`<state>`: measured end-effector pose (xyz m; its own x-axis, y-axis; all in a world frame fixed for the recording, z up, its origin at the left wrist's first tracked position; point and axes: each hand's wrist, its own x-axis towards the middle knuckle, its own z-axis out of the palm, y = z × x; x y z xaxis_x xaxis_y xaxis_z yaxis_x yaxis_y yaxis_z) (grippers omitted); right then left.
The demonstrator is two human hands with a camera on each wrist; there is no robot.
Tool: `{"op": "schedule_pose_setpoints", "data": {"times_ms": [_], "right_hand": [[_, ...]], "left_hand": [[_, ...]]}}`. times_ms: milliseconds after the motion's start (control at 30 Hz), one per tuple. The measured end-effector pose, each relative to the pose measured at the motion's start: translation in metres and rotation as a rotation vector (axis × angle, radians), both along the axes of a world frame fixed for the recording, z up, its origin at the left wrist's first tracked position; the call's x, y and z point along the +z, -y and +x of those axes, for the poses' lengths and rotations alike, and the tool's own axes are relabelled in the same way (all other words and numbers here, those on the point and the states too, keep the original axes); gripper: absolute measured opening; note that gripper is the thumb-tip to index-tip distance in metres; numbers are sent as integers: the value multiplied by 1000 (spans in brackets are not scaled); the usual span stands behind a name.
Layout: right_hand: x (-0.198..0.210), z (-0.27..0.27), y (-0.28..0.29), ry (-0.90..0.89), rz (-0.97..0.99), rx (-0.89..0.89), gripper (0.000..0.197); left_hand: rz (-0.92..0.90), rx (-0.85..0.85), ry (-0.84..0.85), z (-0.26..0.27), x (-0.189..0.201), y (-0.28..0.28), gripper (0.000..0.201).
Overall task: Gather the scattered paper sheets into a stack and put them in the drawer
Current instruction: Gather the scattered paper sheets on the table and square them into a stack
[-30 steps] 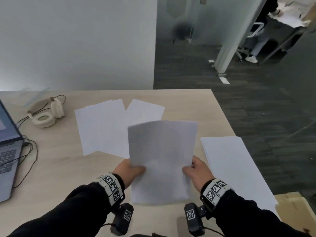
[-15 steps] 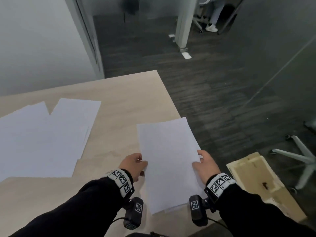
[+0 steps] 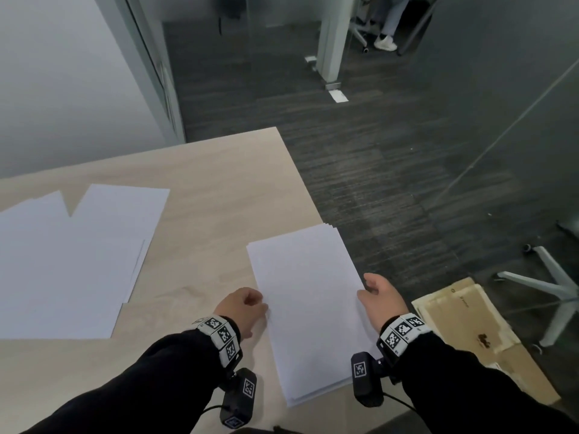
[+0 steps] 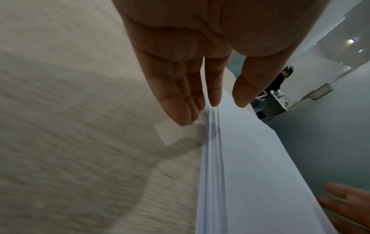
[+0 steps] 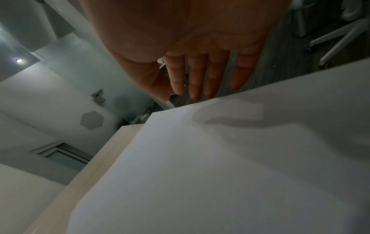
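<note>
Squaring the stack [image 3: 308, 311] at the table's [image 3: 203, 170] right edge, both hands [image 3: 242, 311] [image 3: 380, 297] open-fingered; next, collecting the left sheets [image 3: 72, 261].

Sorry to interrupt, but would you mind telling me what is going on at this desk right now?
A person is gathering paper. Both hands flank a stack of white sheets at the right edge of the wooden desk: the left hand with straight fingers against its left edge, the right hand open at its right edge. More loose sheets lie overlapping further left, not yet collected. No drawer is in view.
</note>
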<state>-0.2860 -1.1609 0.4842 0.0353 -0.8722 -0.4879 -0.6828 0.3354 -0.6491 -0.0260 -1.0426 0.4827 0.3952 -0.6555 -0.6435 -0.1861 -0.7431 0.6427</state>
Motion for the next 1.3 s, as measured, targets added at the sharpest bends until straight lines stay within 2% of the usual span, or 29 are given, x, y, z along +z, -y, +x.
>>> {"op": "schedule_pose_setpoints", "data": {"times_ms": [67, 200, 300, 400, 567, 667, 800, 867, 933, 1000, 1100, 1200, 1300], "right_hand": [[3, 7, 2, -27, -7, 16, 42], [13, 37, 1, -142, -146, 82, 38], [20, 80, -5, -115, -227, 177, 33], [25, 136, -20, -4, -224, 276, 29], [14, 238, -76, 36, -76, 576, 27], [0, 291, -109, -6, -87, 789, 29], [-3, 363, -138, -100, -94, 875, 43], [-2, 396, -145, -182, -109, 873, 54], [-2, 423, -145, -271, -107, 847, 64], [-4, 443, -140, -361, -99, 821, 71], [-9, 460, -134, -484, -68, 853, 76], [-14, 465, -136, -582, -74, 940, 87], [-18, 464, -138, -621, -97, 937, 93]], "left_hand": [[-10, -14, -42, 3, 1, -3, 11], [-47, -38, -44, 19, 0, -17, 7], [-72, -25, -2, 51, 0, -40, 8], [-59, -4, 96, 98, 2, -75, 4], [-14, 166, 178, 185, 3, -157, 7], [0, 304, 227, 232, 1, -204, 11], [-16, 416, 311, 300, -4, -248, 23], [36, 382, 426, 335, -8, -262, 25], [96, 353, 511, 366, -12, -269, 43], [165, 340, 545, 390, -13, -273, 59], [243, 204, 578, 416, -16, -272, 74], [232, 62, 587, 435, -21, -264, 81], [257, -22, 601, 451, -26, -252, 83]]}}
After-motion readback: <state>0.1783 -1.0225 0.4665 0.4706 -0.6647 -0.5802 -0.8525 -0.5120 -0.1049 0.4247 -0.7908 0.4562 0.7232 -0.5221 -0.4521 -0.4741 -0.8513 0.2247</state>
